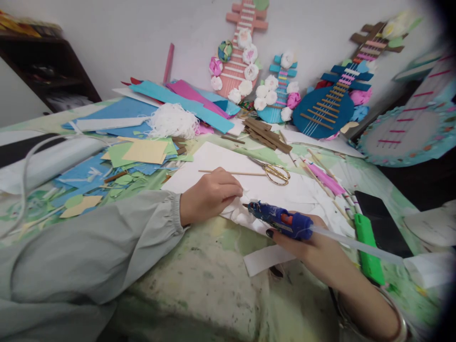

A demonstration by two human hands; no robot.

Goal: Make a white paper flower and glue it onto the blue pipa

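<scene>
My right hand (302, 237) is wrapped round a blue hot glue gun (278, 218) with a clear glue stick (356, 243) out of its back end. The gun's nozzle points left, at crumpled white paper (242, 213) under my left fingertips. My left hand (213, 194) pinches that white paper, partly hidden by the fingers. Beneath lies a large white sheet (213, 159). A thin wooden stick (235, 173) and gold-handled scissors (277, 174) rest on it beyond my hands. A white paper strip (267, 259) lies below the glue gun.
Left are paper scraps (142, 152), a tangle of white string (173, 121) and a white cable (24, 180). Paper instruments with flowers, such as a blue one (320, 111), lean on the wall. A black phone (381, 223) and green tool (368, 247) lie at right.
</scene>
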